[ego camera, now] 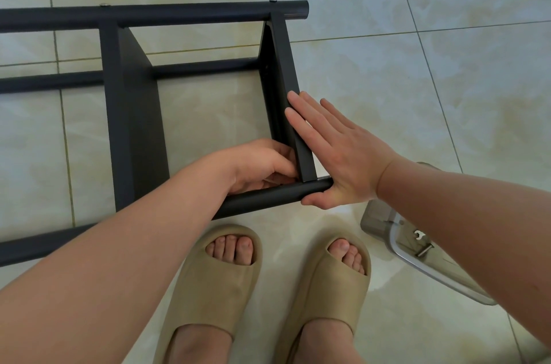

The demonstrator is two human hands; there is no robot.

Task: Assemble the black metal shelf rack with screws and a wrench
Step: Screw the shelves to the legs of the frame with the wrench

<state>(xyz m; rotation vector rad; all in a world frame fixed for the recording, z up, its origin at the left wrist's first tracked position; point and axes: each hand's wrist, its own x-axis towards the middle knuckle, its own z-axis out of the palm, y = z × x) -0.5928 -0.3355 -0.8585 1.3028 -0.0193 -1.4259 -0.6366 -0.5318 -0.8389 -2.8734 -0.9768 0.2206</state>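
The black metal shelf rack (131, 113) lies on its side on the pale tiled floor. The right hand (337, 155) presses flat, fingers straight, against its end panel (286, 89) and the near round tube (268, 198). The left hand (262, 165) curls into that corner — whether it pinches a screw is hidden. If the panel slips, the holes could misalign — a loose screw may drop.
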